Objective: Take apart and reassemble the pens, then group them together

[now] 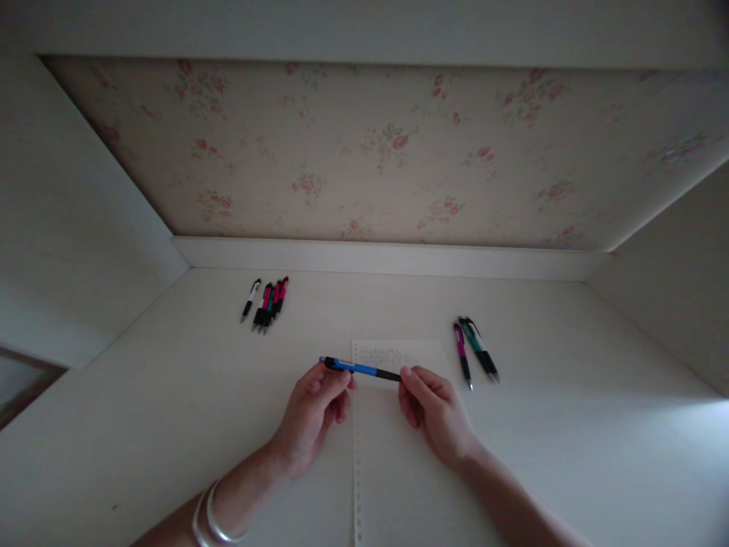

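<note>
A blue ballpoint pen [364,369] with black ends is held nearly level between both hands, above a sheet of paper. My left hand [316,414] pinches its clip end between thumb and fingers. At the black grip end, my right hand [436,410] closes thumb and fingers on the pen, hiding its tip. The lined paper [410,471] lies beneath, with punched holes down its left edge and handwriting near the top, too small to read.
Several pens [270,305], pink, teal and white with black grips, lie at the back left of the white desk [228,425]. To the right lie a purple pen [462,355] and teal and white pens [480,349]. Floral wallpaper [387,152] and white side panels enclose the desk.
</note>
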